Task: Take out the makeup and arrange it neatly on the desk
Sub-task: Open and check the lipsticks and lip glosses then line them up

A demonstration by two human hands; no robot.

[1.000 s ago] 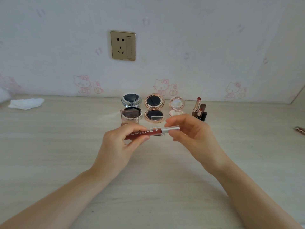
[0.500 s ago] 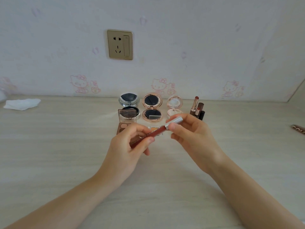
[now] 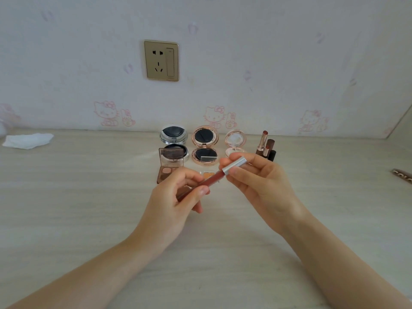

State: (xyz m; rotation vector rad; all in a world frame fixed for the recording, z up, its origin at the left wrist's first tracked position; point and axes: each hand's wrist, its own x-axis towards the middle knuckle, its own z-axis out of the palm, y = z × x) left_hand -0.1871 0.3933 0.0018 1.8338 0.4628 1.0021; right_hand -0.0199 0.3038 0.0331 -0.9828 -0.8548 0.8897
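Above the near middle of the desk (image 3: 66, 197), the left hand (image 3: 171, 201) pinches the red tube of a lip gloss (image 3: 209, 180), while the right hand (image 3: 258, 181) grips its silver cap (image 3: 235, 166). Farther back, open compacts (image 3: 205, 144), an eyeshadow palette (image 3: 170, 163) and lipsticks (image 3: 265, 144) line the wall.

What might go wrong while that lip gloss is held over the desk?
The left hand holds the dark red lip gloss tube, and the right hand pinches its silver cap. If the cap comes off, gloss could smear. If dropped, it might topple the upright rose-gold lipsticks.
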